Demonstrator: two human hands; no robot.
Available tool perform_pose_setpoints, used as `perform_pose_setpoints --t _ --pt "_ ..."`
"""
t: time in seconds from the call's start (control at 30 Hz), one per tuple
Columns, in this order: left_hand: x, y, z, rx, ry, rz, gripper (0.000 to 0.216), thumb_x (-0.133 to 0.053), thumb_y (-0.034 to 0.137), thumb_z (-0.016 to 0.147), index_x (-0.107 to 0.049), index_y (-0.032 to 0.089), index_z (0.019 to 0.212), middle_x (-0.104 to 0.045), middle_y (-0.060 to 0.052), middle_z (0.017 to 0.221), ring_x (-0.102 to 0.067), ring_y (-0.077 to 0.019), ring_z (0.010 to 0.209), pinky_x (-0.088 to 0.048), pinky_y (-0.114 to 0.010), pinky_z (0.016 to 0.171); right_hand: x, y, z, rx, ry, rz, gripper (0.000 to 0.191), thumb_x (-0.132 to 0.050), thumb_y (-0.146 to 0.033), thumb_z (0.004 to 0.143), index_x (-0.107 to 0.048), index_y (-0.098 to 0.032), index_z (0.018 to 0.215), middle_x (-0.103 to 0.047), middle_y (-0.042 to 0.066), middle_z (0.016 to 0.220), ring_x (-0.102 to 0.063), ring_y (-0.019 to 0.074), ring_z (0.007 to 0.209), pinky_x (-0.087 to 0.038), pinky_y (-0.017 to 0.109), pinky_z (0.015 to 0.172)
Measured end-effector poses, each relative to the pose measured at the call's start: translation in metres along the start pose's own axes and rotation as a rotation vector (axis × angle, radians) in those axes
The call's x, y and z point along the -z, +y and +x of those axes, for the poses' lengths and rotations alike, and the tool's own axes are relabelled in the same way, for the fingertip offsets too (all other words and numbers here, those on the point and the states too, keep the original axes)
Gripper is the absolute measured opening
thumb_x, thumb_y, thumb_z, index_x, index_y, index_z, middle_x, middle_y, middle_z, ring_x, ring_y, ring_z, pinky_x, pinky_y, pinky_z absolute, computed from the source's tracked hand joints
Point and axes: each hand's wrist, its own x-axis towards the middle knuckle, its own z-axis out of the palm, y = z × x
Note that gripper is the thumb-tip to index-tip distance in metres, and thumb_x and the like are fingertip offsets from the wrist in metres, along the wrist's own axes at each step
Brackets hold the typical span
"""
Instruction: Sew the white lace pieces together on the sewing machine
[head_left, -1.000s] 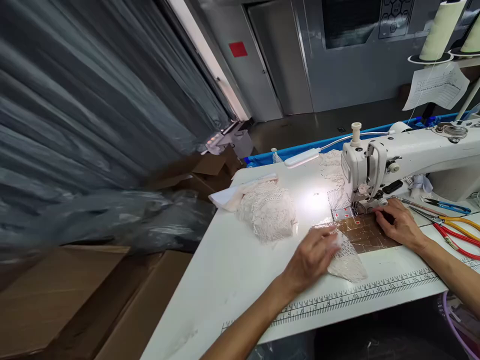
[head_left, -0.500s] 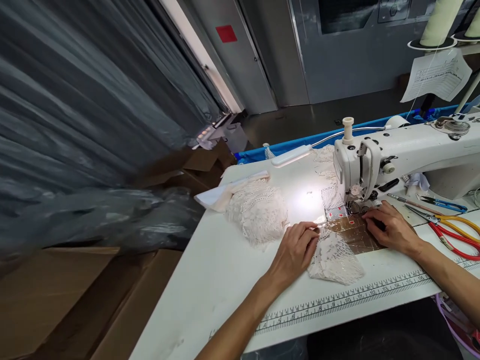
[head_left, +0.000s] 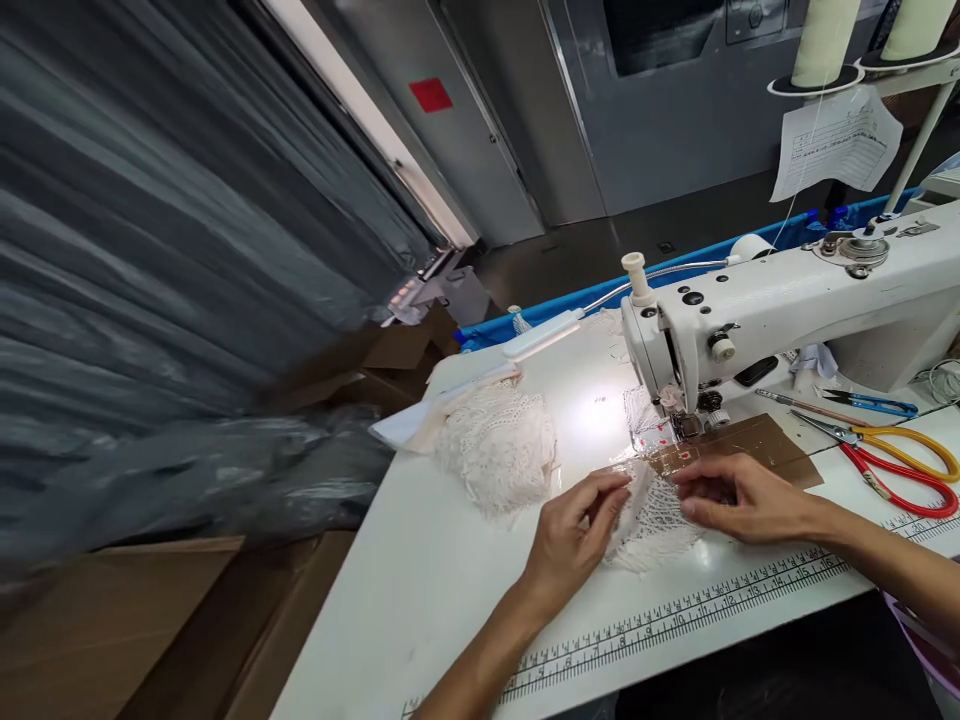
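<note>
The person's left hand [head_left: 570,545] pinches the lace piece [head_left: 660,530] lying between both hands, the right hand [head_left: 742,500] curls beside it, hold unclear, and, with the presser foot [head_left: 686,426] beyond the grip, sewing looks unfinished, completed seams being indiscernible.

Left of bottom centre we could pass a hand across the smooth white tabletop [head_left: 405,590], but a crumpled cream lace heap [head_left: 499,445] blocks us mid-frame, and to its right a smaller cream lace piece [head_left: 656,530], the bulky white metal sewing machine [head_left: 795,300] and red-and-yellow-handled steel scissors [head_left: 853,436] stand in our way.
</note>
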Motion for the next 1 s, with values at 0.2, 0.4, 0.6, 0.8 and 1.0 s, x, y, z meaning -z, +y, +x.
perform_pose_setpoints --t 0.2,0.4,0.6,0.8,1.0 --pt "-0.003 0.028 0.027 0.182 -0.215 -0.255 0.025 -0.054 0.037 0.096 -0.072 0.019 0.096 -0.073 -0.002 0.075 -0.067 -0.0136 0.062 -0.053 -0.021 0.052 -0.010 -0.005 0.006 -0.048 -0.162 0.250 0.032 -0.063 -0.042 0.086 -0.064 -0.016 0.103 -0.065 0.002 0.084 -0.059 0.0140 0.076 -0.050 0.028 0.070" --pt "0.005 -0.023 0.065 0.077 -0.299 0.607 0.020 -0.048 0.019 0.093 -0.063 0.014 0.106 -0.067 -0.011 0.085 -0.065 -0.0225 0.068 -0.049 -0.031 0.056 0.012 0.000 0.024 -0.356 -0.111 0.109 0.023 -0.060 -0.038 0.087 -0.059 -0.018 0.097 -0.068 0.004 0.076 -0.064 0.0152 0.062 -0.050 0.027 0.057" --pt "-0.021 -0.064 0.102 -0.181 -0.366 0.647 0.022 -0.038 0.020 0.097 -0.060 0.018 0.097 -0.063 -0.012 0.110 -0.062 -0.0232 0.095 -0.048 -0.035 0.083 0.020 -0.003 0.034 -0.296 0.039 -0.427 0.021 -0.050 -0.039 0.091 -0.057 -0.022 0.082 -0.065 0.001 0.060 -0.060 0.0164 0.053 -0.043 0.029 0.053" --pt "-0.013 -0.078 0.091 -0.090 -0.337 0.695 0.020 -0.043 0.027 0.097 -0.060 0.017 0.098 -0.064 -0.014 0.108 -0.062 -0.0236 0.086 -0.048 -0.034 0.073 0.022 0.008 0.032 -0.285 0.062 -0.376 0.022 -0.049 -0.040 0.092 -0.057 -0.021 0.083 -0.061 -0.001 0.058 -0.060 0.0148 0.051 -0.041 0.028 0.051" --pt "-0.010 -0.075 0.087 -0.070 -0.324 0.701 0.022 -0.042 0.029 0.099 -0.057 0.018 0.109 -0.059 -0.015 0.127 -0.063 -0.0252 0.099 -0.050 -0.036 0.078 0.031 0.006 0.033 -0.381 0.063 -0.355 0.036 -0.039 -0.048 0.097 -0.057 -0.022 0.080 -0.061 0.000 0.052 -0.064 0.0179 0.053 -0.040 0.027 0.050"
